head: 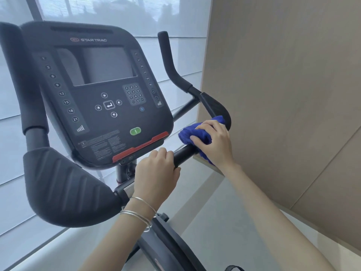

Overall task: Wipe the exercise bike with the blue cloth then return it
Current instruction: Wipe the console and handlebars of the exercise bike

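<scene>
Evidently to steady the black exercise bike (58,182), the left hand (156,171) clenches its round black handlebar tube (183,153) just below the dark console (101,90), while the right hand (214,142) grasps the bunched blue terry cloth (192,133) against that tube, right of the console, to rub it.

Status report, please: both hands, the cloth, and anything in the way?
Left hand grips the bar. Right hand grips the cloth, pressed on the bar. Console close beside the cloth, small gap between.
</scene>
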`<state>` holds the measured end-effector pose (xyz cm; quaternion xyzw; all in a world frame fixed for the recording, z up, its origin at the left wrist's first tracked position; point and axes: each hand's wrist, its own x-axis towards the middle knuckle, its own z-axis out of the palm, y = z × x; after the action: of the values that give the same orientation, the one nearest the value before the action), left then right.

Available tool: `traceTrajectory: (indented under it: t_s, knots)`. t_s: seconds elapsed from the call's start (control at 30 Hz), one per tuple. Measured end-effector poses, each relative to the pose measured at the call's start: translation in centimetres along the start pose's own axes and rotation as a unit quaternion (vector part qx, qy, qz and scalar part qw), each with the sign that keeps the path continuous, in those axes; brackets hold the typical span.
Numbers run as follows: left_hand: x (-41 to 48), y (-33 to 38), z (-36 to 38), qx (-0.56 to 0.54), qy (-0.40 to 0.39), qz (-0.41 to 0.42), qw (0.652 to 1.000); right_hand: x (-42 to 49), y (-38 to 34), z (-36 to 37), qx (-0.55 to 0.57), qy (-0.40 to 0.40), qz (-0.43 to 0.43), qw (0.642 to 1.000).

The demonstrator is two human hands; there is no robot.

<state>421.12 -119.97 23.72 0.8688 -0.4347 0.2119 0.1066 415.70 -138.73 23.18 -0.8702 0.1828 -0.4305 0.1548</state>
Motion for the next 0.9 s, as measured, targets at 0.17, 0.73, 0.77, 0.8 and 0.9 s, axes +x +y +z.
traceTrajectory:
  t_s: [0.17, 0.73, 0.77, 0.8, 0.9]
  knots:
    - [0.4, 0.2, 0.6, 0.026, -0.019, 0.006, 0.999, 0.7, 0.4, -0.4, 0.014, -0.035, -0.006, 0.999]
    - [-0.1, 0.0, 1.4, 0.068, -0.023, 0.025, 0.997, 2.0, 1.4, -0.7, 0.046, -0.014, 0.065, 0.997]
    - [-0.2, 0.0, 1.4, 0.069, -0.022, 0.024, 0.997, 1.8, 1.4, -0.5, 0.040, -0.011, 0.068, 0.997]
    - [-0.2, 0.0, 1.5, 0.071, -0.022, 0.024, 0.997, 1.3, 1.2, -0.3, 0.040, -0.005, 0.064, 0.997]
    - [-0.1, 0.0, 1.7, 0.072, -0.017, 0.023, 0.997, -0.8, 0.9, 0.1, 0.072, 0.006, 0.038, 0.997]
